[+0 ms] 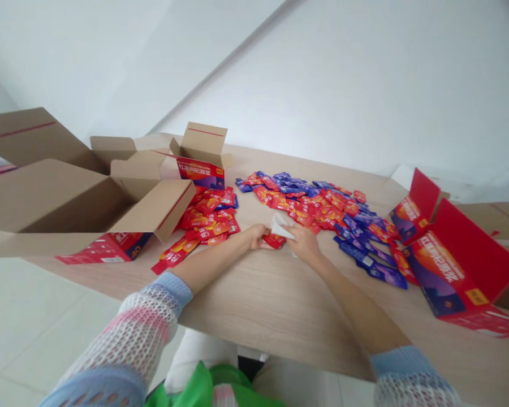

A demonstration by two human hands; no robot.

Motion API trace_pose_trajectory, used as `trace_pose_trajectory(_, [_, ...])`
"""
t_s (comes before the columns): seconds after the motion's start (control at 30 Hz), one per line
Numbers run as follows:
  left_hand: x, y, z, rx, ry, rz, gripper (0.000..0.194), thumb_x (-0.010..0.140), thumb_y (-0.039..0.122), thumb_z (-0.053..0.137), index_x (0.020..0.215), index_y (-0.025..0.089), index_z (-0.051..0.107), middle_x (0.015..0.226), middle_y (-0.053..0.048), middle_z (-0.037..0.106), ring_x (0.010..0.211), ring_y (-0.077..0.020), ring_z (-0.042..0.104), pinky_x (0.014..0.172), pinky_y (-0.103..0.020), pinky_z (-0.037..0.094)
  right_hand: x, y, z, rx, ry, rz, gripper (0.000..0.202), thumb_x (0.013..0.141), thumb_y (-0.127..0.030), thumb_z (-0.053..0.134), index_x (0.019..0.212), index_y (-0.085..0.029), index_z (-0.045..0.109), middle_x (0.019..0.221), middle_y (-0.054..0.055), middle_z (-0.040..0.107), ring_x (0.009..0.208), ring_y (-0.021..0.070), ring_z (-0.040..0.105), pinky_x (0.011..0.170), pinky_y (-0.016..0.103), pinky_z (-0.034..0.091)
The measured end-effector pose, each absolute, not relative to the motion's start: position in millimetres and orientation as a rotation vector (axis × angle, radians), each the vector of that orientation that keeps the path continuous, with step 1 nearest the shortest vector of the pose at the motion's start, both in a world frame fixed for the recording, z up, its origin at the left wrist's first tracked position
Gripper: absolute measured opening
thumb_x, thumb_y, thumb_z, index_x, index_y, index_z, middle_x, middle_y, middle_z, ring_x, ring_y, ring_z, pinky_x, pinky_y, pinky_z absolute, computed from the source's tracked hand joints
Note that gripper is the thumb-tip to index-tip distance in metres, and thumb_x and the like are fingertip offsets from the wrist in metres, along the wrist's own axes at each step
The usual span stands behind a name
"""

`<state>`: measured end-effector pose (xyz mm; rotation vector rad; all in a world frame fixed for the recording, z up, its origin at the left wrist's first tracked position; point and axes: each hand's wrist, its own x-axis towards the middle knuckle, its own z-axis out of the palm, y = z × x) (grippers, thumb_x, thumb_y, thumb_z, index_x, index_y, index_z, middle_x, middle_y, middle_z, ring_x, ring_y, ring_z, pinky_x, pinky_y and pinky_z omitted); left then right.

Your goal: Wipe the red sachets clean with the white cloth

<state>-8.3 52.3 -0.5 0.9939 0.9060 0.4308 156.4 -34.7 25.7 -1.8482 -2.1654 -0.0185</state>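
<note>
My left hand (pixel 258 237) is closed at the edge of a red sachet (pixel 275 241), low over the middle of the table. A folded white tissue or wipe (pixel 281 227) is pinched in my right hand (pixel 304 243), against the top of that sachet. Part of the sachet is hidden beneath the white piece. Just beyond my hands spreads a loose heap of red sachets (pixel 328 208) mixed with purple sachets (pixel 292 184). Left of my left hand lies another pile of mostly red sachets (pixel 207 219).
Open cartons stand on the wooden table (pixel 254 299): a large one (pixel 123 240) at the left, a smaller one (pixel 201 169) behind it, and a red-and-purple one (pixel 443 271) at the right. A white wall (pixel 365 85) rises behind the table.
</note>
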Motion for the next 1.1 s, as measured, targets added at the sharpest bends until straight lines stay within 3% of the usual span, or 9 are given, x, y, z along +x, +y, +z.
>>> trace_pose_trajectory(0.13, [10,61,-14,0.756,0.775,0.418,0.022,0.086,0.015,0.043,0.092,0.009,0.063,0.076,-0.010,0.070,0.058,-0.0155,0.066,0.062,-0.028,0.056,138,-49,11,-1.884,-2.183,-0.020,0.052,0.086,-0.026,0.049,0.138,-0.033,0.046,0.106,0.004,0.062,0.097,0.0174,0.058,0.081,0.025,0.042])
trace_pose_trajectory(0.23, [6,63,-19,0.727,0.718,0.418,0.027,0.083,0.006,0.040,0.098,0.007,0.062,0.073,-0.010,0.070,0.061,-0.0167,0.067,0.066,-0.031,0.056,138,-42,5,-2.004,-2.060,-0.014,0.045,0.089,-0.035,0.047,0.134,-0.036,0.050,0.104,0.003,0.065,0.094,0.0178,0.061,0.077,0.026,0.043])
trace_pose_trajectory(0.43, [-14,60,-21,0.653,0.584,0.412,0.035,0.078,0.000,0.046,0.111,0.007,0.058,0.085,-0.013,0.070,0.073,-0.0193,0.070,0.084,-0.041,0.052,145,-11,8,-2.196,-1.925,0.078,0.038,0.090,-0.046,0.044,0.117,-0.031,0.066,0.095,0.008,0.070,0.089,0.0200,0.065,0.073,0.026,0.044])
trace_pose_trajectory(0.6, [-23,55,-25,0.635,0.456,0.422,0.039,0.079,0.003,0.054,0.118,0.008,0.057,0.097,-0.015,0.069,0.090,-0.0220,0.069,0.094,-0.042,0.045,155,3,0,-2.217,-1.879,0.031,0.039,0.090,-0.045,0.045,0.123,-0.032,0.061,0.095,0.009,0.070,0.087,0.0217,0.065,0.072,0.029,0.045])
trace_pose_trajectory(0.83, [-27,59,-30,0.629,0.422,0.406,0.028,0.083,0.019,0.054,0.107,0.005,0.060,0.092,-0.017,0.070,0.093,-0.0270,0.067,0.093,-0.047,0.043,157,0,-13,-1.805,-1.968,-0.028,0.038,0.088,-0.037,0.052,0.124,-0.029,0.061,0.098,0.007,0.067,0.091,0.0204,0.062,0.076,0.028,0.043])
trace_pose_trajectory(0.97, [-34,64,-27,0.664,0.259,0.406,0.033,0.070,0.017,0.049,0.098,0.008,0.064,0.089,-0.018,0.070,0.087,-0.0290,0.067,0.088,-0.050,0.044,144,-2,-23,-1.406,-2.061,0.096,0.037,0.089,-0.032,0.051,0.123,-0.027,0.062,0.097,0.005,0.065,0.090,0.0177,0.059,0.077,0.025,0.044])
trace_pose_trajectory(1.1, [-41,58,-25,0.730,0.206,0.476,0.041,0.059,0.014,0.047,0.096,0.008,0.065,0.092,-0.018,0.070,0.088,-0.0295,0.065,0.086,-0.050,0.044,129,-11,-23,-1.416,-2.020,0.122,0.033,0.087,-0.040,0.054,0.114,-0.028,0.068,0.102,0.007,0.058,0.089,0.0190,0.056,0.077,0.028,0.044])
